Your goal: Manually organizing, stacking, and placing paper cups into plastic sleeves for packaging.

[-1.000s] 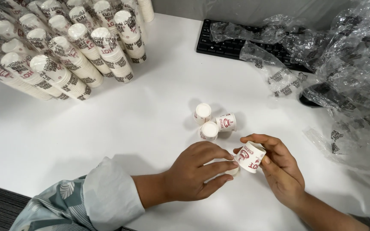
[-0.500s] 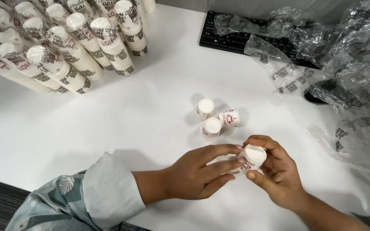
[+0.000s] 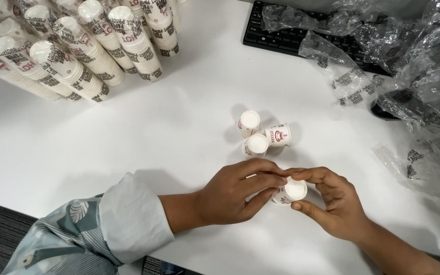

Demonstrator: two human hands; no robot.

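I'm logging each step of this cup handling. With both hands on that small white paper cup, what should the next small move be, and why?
Probably set the small white paper cup, held between the left hand and the right hand, down beside the three small white paper cups clustered just beyond on the white table: that cluster is the nearest matching group.

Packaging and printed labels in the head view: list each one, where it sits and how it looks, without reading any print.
Sleeved cup stacks: far left of the table, long clear-wrapped white columns with dark and red print.
Empty clear wrappers: right side, crumpled over the black keyboard, dark print.
Three loose cups: centre, small, white, one showing a red emblem.
Held cup: between left hand and right hand, white, red print.
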